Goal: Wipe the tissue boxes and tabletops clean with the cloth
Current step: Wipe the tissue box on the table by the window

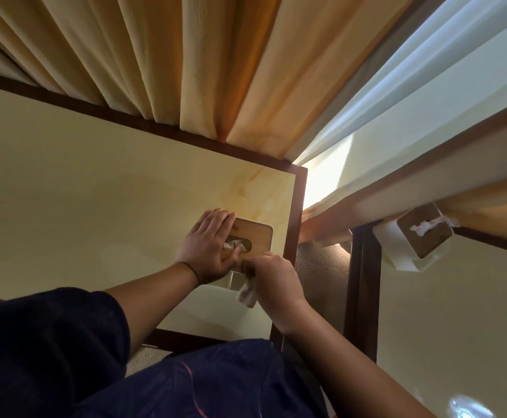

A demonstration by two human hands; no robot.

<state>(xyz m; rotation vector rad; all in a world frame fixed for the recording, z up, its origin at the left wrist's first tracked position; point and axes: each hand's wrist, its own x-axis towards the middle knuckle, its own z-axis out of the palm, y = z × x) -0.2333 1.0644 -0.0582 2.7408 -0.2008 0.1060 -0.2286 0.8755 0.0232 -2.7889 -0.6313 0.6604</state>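
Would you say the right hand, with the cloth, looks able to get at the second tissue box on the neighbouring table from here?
Probably yes, with a stretch. The right hand holds the cloth by the near tissue box; the second tissue box stands across the gap between tables, with nothing visible between.

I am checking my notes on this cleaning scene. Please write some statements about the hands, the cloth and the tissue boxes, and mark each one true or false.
1. The left hand rests on the wooden lid of the near tissue box. True.
2. The right hand holds the cloth at the near edge of that box. True.
3. The second tissue box stands on the same table as the first. False: it stands on the other table to the right, across a gap.
4. No tissue shows in the second box. False: white tissue sticks out of its opening.
5. Curtains hang behind the table. True.
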